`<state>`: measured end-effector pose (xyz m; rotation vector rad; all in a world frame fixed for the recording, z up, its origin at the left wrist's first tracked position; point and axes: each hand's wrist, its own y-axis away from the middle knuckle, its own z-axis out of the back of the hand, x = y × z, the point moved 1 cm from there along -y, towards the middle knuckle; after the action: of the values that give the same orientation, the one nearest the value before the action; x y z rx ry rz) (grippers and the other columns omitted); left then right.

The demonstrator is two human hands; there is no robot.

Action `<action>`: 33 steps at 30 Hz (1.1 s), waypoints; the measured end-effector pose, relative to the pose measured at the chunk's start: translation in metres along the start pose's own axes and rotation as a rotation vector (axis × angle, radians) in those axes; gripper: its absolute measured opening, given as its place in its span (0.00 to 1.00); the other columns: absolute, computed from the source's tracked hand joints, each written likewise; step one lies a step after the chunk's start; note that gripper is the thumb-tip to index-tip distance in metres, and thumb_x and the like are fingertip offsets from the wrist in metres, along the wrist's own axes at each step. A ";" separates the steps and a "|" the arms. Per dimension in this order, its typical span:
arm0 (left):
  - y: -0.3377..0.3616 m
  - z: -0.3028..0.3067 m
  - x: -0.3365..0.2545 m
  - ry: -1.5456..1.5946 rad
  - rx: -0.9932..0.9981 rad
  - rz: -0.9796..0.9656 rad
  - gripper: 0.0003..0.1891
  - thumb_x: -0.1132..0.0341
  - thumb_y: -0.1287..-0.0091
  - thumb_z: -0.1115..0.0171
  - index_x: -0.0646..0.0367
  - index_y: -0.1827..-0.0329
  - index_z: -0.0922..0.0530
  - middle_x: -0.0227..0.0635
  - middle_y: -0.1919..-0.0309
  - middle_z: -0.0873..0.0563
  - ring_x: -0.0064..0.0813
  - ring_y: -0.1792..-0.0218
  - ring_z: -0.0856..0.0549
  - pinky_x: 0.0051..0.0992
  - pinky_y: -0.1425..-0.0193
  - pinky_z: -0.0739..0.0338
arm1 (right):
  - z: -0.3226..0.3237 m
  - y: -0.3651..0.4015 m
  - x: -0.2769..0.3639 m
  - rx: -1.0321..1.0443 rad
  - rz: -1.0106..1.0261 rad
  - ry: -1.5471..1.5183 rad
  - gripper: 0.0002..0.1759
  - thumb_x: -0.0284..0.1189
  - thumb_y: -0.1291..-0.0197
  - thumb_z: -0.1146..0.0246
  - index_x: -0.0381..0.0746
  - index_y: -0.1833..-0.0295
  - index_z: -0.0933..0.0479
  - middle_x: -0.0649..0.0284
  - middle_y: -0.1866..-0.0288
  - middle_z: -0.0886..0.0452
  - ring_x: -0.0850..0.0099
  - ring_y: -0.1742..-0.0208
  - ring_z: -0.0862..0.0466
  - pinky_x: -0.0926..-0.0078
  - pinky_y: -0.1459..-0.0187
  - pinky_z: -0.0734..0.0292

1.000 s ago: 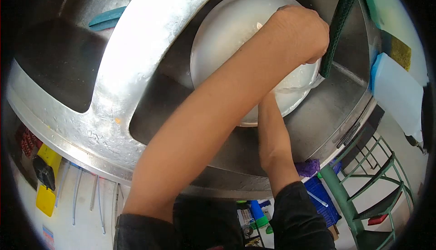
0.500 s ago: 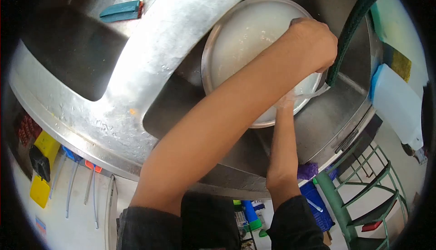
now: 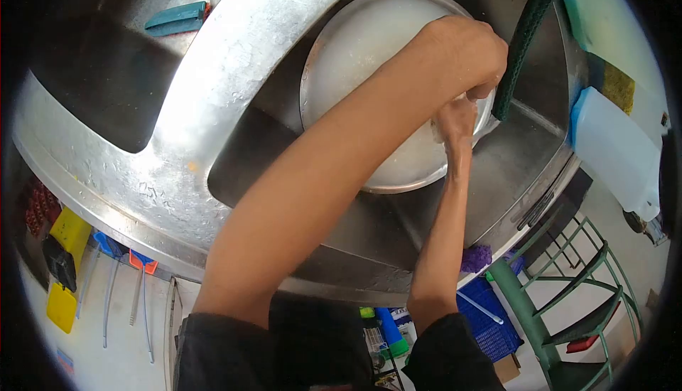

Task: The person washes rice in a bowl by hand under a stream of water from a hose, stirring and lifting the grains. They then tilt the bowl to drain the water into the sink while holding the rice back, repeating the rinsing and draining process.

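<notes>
Looking down from head height into a wide steel double sink [image 3: 234, 57] that fills most of the view. Its right-hand well holds a round metal basin [image 3: 391, 189], nearly full of cloudy white water. Both bare arms reach up from the bottom edge and meet at the basin's far right side.

The left hand [image 3: 465, 53] comes across on the thicker arm and sits over the rim, knuckles up, just beside a dark green hose [image 3: 533, 28] that drops in from the top right. Its fingers are curled tight into a fist; whether they pinch the rim or something else is hidden underneath.

The right hand [image 3: 455, 121] rises on the slimmer arm and lies in the milky water directly below the left, touching or almost touching it. Its fingers [image 3: 449, 110] point away from the body, close together. Their tips are covered by the left hand, so I cannot tell how far they are spread or whether they hold anything.

To my eye, this work goes best with the basin flat on the sink floor, one hand bracing the rim, the hose end inside it and the other hand moving gently, so the water does not slop over.

Smaller things: a white plastic bottle [image 3: 614, 156] and a yellow sponge [image 3: 618, 87] sit on the right ledge, and a teal brush [image 3: 174, 18] lies in the left well.
</notes>
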<state>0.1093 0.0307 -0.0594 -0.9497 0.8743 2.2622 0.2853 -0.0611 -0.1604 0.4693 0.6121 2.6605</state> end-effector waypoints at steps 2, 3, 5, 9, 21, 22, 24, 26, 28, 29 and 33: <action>0.000 0.003 -0.003 -0.050 0.059 0.049 0.19 0.70 0.55 0.30 0.54 0.55 0.13 0.40 0.58 0.11 0.40 0.58 0.11 0.40 0.54 0.17 | 0.009 0.016 0.009 -0.040 -0.132 -0.252 0.31 0.37 0.42 0.31 0.32 0.37 0.28 0.62 0.58 0.15 0.64 0.58 0.16 0.69 0.53 0.23; 0.002 0.004 -0.004 -0.048 0.061 0.052 0.19 0.70 0.55 0.30 0.54 0.55 0.13 0.40 0.58 0.11 0.40 0.58 0.11 0.40 0.54 0.17 | 0.011 0.023 0.003 -0.036 -0.133 -0.252 0.31 0.37 0.42 0.31 0.32 0.37 0.28 0.62 0.58 0.15 0.64 0.58 0.16 0.69 0.53 0.23; 0.004 0.006 -0.004 -0.021 0.078 0.070 0.19 0.70 0.54 0.31 0.54 0.55 0.13 0.40 0.58 0.11 0.41 0.58 0.11 0.41 0.54 0.17 | 0.017 0.035 -0.007 0.123 -0.081 -0.593 0.31 0.37 0.40 0.33 0.32 0.35 0.29 0.60 0.52 0.17 0.68 0.51 0.18 0.72 0.51 0.25; 0.005 0.008 -0.004 -0.028 0.101 0.080 0.21 0.70 0.54 0.31 0.53 0.53 0.13 0.40 0.57 0.11 0.41 0.58 0.11 0.41 0.54 0.17 | 0.031 0.057 -0.006 0.101 -0.118 -0.798 0.30 0.39 0.37 0.35 0.34 0.34 0.30 0.57 0.44 0.21 0.69 0.44 0.21 0.69 0.44 0.29; -0.010 -0.002 0.003 -0.051 0.082 0.021 0.20 0.68 0.52 0.29 0.53 0.52 0.14 0.40 0.57 0.11 0.41 0.57 0.12 0.40 0.53 0.17 | -0.008 0.145 -0.027 0.263 -0.698 -1.642 0.43 0.46 0.30 0.45 0.41 0.21 0.60 0.49 0.19 0.63 0.48 0.23 0.48 0.44 0.27 0.49; -0.011 -0.002 0.002 -0.075 0.075 0.030 0.20 0.69 0.52 0.29 0.54 0.53 0.14 0.39 0.58 0.11 0.41 0.57 0.12 0.40 0.54 0.17 | -0.018 0.143 -0.032 0.261 -0.889 -1.734 0.43 0.47 0.29 0.48 0.41 0.21 0.62 0.48 0.19 0.65 0.48 0.21 0.52 0.42 0.26 0.54; -0.011 -0.002 0.000 -0.098 0.066 0.027 0.20 0.69 0.52 0.29 0.54 0.53 0.14 0.39 0.58 0.11 0.41 0.57 0.12 0.40 0.54 0.17 | -0.026 0.131 -0.019 0.281 -1.182 -1.835 0.40 0.50 0.27 0.57 0.40 0.21 0.64 0.45 0.19 0.65 0.46 0.19 0.63 0.40 0.25 0.66; -0.010 -0.003 0.000 -0.091 0.054 0.054 0.19 0.69 0.52 0.29 0.55 0.53 0.14 0.39 0.57 0.12 0.41 0.57 0.12 0.41 0.54 0.17 | -0.052 0.112 -0.036 0.381 -1.195 -1.837 0.38 0.50 0.27 0.60 0.39 0.22 0.58 0.46 0.20 0.59 0.46 0.20 0.58 0.40 0.25 0.63; -0.009 -0.004 0.002 -0.077 0.051 0.065 0.20 0.70 0.52 0.30 0.54 0.53 0.14 0.39 0.56 0.12 0.41 0.57 0.12 0.41 0.53 0.17 | -0.072 0.096 -0.041 0.492 -1.207 -1.829 0.37 0.50 0.27 0.63 0.38 0.22 0.53 0.47 0.20 0.53 0.46 0.21 0.54 0.40 0.26 0.59; -0.008 -0.004 0.002 -0.062 0.046 0.079 0.20 0.70 0.52 0.30 0.54 0.52 0.14 0.40 0.55 0.12 0.42 0.56 0.12 0.41 0.53 0.18 | -0.082 0.089 -0.037 0.450 -1.100 -1.826 0.35 0.50 0.27 0.65 0.39 0.24 0.47 0.50 0.22 0.46 0.48 0.23 0.47 0.40 0.27 0.55; -0.010 -0.002 0.002 -0.047 0.065 0.097 0.21 0.70 0.51 0.30 0.53 0.50 0.14 0.40 0.54 0.13 0.42 0.55 0.13 0.42 0.52 0.18 | -0.106 0.085 -0.013 0.226 -0.895 -1.766 0.40 0.55 0.28 0.76 0.40 0.24 0.44 0.54 0.23 0.41 0.51 0.25 0.41 0.42 0.25 0.53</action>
<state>0.1160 0.0362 -0.0660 -0.8380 0.9861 2.3130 0.2317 -0.1747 -0.2136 1.6878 0.3084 0.6919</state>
